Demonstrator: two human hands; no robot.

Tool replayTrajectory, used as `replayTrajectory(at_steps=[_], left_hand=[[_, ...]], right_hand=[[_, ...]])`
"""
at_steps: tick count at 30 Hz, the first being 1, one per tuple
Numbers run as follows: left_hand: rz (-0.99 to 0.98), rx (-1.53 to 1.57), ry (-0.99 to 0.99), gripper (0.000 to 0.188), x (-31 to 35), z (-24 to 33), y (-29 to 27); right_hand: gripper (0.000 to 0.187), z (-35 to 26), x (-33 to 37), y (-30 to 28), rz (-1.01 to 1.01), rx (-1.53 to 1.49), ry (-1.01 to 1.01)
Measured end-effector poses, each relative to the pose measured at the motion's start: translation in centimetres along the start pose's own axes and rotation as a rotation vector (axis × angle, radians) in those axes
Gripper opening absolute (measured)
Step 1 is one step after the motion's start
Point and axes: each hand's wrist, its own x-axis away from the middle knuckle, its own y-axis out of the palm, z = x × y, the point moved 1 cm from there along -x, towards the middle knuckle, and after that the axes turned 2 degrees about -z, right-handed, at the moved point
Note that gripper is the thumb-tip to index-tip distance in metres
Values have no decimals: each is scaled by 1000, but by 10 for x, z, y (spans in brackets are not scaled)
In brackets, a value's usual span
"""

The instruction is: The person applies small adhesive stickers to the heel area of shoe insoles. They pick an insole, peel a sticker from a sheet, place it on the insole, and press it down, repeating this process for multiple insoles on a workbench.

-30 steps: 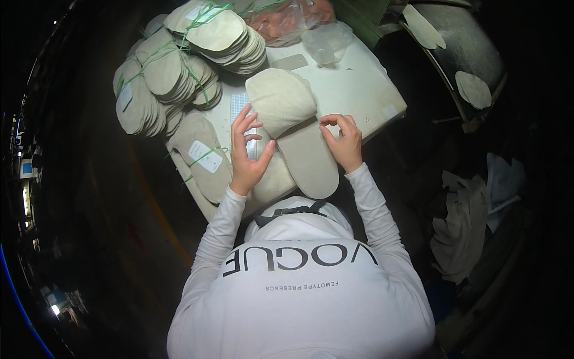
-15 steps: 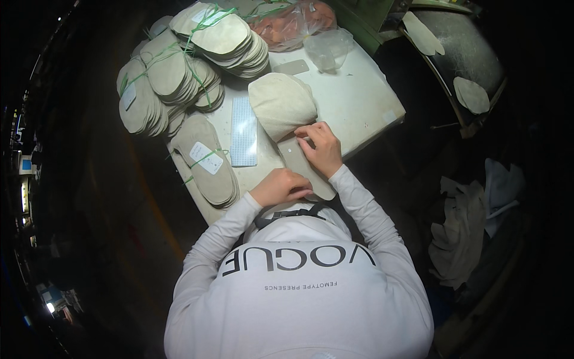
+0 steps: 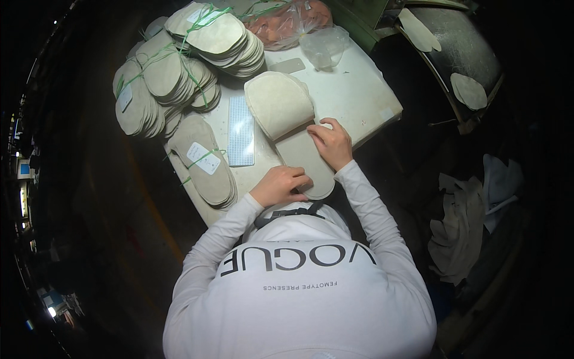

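Observation:
In front of me lies a small pile of beige insole-shaped pieces [image 3: 307, 160], its rounded near end by my chest. Its far part is covered by a curled-over beige flap [image 3: 278, 106]. My left hand [image 3: 281, 185] is closed, fingertips curled onto the near end's left edge. At the right edge, beside the flap's fold, my right hand [image 3: 332, 143] pinches with thumb and forefinger at an insole piece. Its remaining fingers are bent. How many layers either hand grips is hidden.
Left of the pile lie a blue-white gridded strip [image 3: 241, 131] and a tied, labelled insole bundle [image 3: 206, 161]. Further bundles [image 3: 170, 72] are heaped at the far left. A clear bag of orange-brown pieces [image 3: 290, 25] sits at the back. A dark machine tray [image 3: 463, 54] stands right.
My right hand has shifted slightly right and its fingers have drawn together. The near sole surface now shows broader, and a small white spot on it is no longer visible.

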Motion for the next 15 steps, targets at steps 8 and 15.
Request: replayTrajectory(at_steps=[8, 15], left_hand=[[-28, 61, -28, 23, 1, -4, 2], [913, 377, -274, 23, 1, -11, -39]], right_hand=[[19, 14, -13, -12, 169, -210, 178], [27, -10, -10, -18, 87, -533, 221]])
